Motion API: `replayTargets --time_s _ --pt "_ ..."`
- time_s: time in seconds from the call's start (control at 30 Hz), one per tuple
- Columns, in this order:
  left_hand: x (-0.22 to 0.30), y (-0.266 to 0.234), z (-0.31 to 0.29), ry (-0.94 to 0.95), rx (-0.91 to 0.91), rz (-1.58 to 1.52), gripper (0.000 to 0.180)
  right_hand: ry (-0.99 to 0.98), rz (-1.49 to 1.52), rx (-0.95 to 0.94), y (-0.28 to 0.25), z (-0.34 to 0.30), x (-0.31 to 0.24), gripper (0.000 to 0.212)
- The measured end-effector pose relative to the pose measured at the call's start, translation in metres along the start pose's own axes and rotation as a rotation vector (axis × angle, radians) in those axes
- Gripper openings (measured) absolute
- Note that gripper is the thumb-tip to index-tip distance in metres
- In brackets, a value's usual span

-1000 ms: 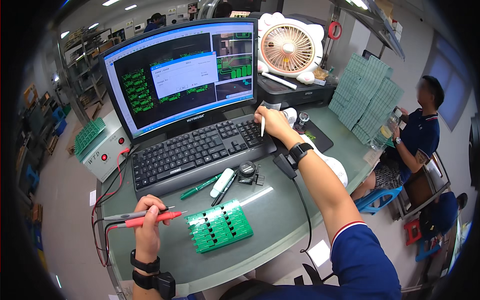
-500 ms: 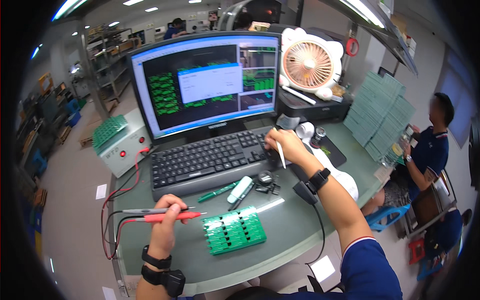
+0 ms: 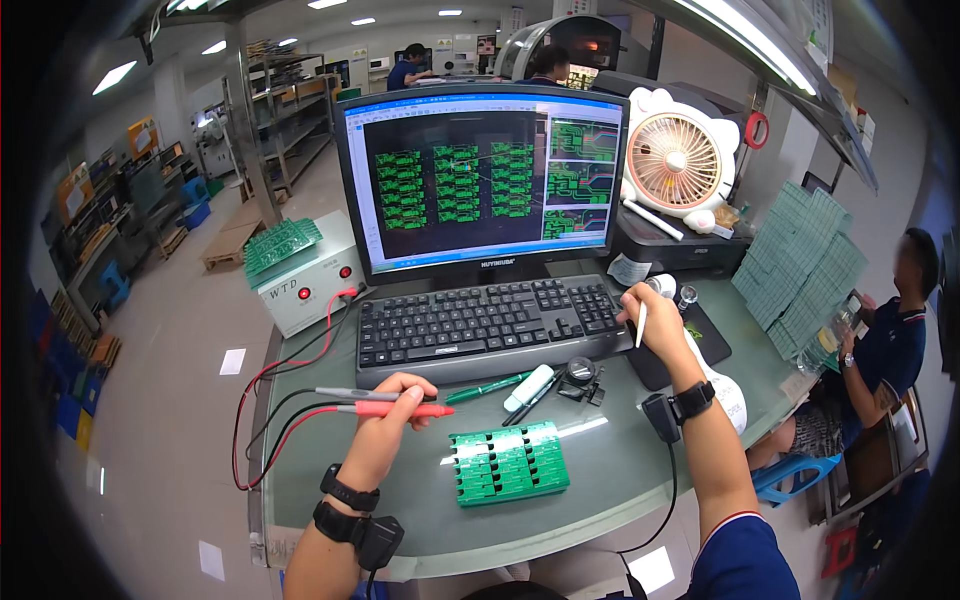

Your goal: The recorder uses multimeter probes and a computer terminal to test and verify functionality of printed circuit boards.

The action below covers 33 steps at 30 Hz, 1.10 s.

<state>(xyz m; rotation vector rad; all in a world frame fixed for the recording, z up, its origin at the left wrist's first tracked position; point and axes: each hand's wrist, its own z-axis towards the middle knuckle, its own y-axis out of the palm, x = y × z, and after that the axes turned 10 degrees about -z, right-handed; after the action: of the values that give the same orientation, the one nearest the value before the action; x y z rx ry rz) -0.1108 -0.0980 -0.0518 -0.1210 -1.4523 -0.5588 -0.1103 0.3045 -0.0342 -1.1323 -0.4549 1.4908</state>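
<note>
My left hand [image 3: 384, 428] is closed around two test probes, a red probe [image 3: 432, 410] and a grey probe [image 3: 345, 393], their tips pointing right. Just right of it on the table lies a green circuit board panel [image 3: 510, 462] with rows of dark slots. My right hand [image 3: 662, 325] is at the right end of the black keyboard [image 3: 480, 322], fingers bent, pinching a thin white stick [image 3: 641, 326]. Whether its fingertips touch the keys cannot be made out. Behind the keyboard a monitor [image 3: 455, 185] displays a green board layout in three columns.
A white box [image 3: 310, 285] with red terminals, green boards [image 3: 283, 246] on top, stands left; probe leads run there. Pens [image 3: 488, 388] and a round black-rimmed item [image 3: 580, 371] lie before the keyboard. A fan [image 3: 675, 160] and stacked panels [image 3: 800, 265] stand right, near a seated person [image 3: 885, 340].
The pale dialog window on the monitor has gone, leaving the board layout in full view. My head view has shifted, so everything sits further right. Both hands keep their holds.
</note>
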Motion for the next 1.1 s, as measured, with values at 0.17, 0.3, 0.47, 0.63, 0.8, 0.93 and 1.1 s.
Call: replayTargets --time_s 0.17,0.3,0.47,0.63,0.8,0.93,1.1 --pt "0.003 0.004 0.013 -0.046 0.008 0.153 0.023 -0.085 0.268 0.020 0.003 -0.013 -0.013 0.018" --pt "-0.007 0.004 0.025 0.028 -0.040 0.314 0.034 -0.131 0.347 0.086 0.007 -0.020 -0.012 0.015" --pt "-0.017 0.002 0.032 -0.025 -0.055 0.242 0.041 -0.126 0.383 0.081 0.011 -0.022 -0.004 0.013" --pt "-0.021 -0.002 0.037 0.039 -0.079 0.337 0.045 -0.111 0.389 0.051 0.008 -0.023 -0.008 0.013" --pt "-0.025 -0.005 0.036 0.084 -0.066 0.311 0.045 -0.125 0.434 0.059 0.011 -0.026 -0.010 0.013" --pt "-0.030 -0.018 0.037 0.078 -0.091 0.334 0.043 -0.119 0.506 0.006 0.014 -0.026 -0.011 0.015" --pt "0.002 -0.008 0.030 -0.015 -0.123 -0.166 0.045 -0.197 0.460 -0.103 -0.021 -0.036 -0.036 0.016"
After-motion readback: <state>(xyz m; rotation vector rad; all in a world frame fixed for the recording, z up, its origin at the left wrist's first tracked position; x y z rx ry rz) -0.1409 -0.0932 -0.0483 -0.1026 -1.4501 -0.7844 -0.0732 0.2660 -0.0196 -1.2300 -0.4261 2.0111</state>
